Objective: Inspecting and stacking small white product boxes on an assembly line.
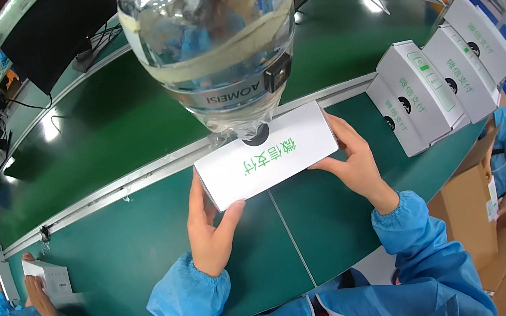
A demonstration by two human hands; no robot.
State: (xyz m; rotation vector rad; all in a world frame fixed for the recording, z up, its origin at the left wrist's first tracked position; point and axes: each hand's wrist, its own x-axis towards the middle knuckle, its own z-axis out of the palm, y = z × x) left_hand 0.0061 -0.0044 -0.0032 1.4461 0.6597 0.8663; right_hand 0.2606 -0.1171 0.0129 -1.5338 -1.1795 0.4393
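White box (230, 179) at the centre of the frame, grasped at both ends. Fingers of the left hand (210, 230) clasp its left end and those of the right hand (355, 163) its right, a spread hold that probably steadies it and leaves the lettered face uncovered. Above, at upper centre: a plastic-wrapped device (216, 46). Right: similar boxes (411, 113) grouped together, presumably within reach.
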